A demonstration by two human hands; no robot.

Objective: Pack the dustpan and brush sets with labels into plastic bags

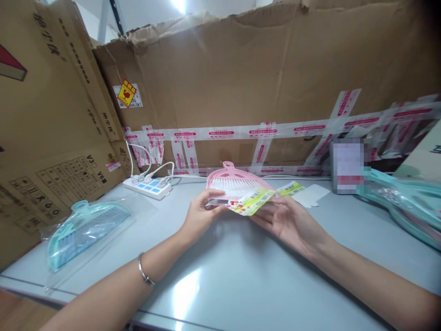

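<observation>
A pink dustpan and brush set (230, 174) with white bristles is held up over the table in a clear plastic bag. My left hand (206, 208) pinches the bag's near left edge between thumb and fingers. My right hand (287, 220) grips the right side, its fingers partly beneath the bag. Between the hands, a yellow-green printed label card (251, 202) lies across the front of the set. Just beyond my right hand, another green label (290, 188) and white card pieces (312, 195) lie on the table.
A bagged turquoise dustpan set (86, 230) lies at the left. Behind stand a white power strip (147, 187) with cables and a large taped cardboard box (220, 78). At the right are a blurred-out upright device (348, 165) and more turquoise items (406, 197).
</observation>
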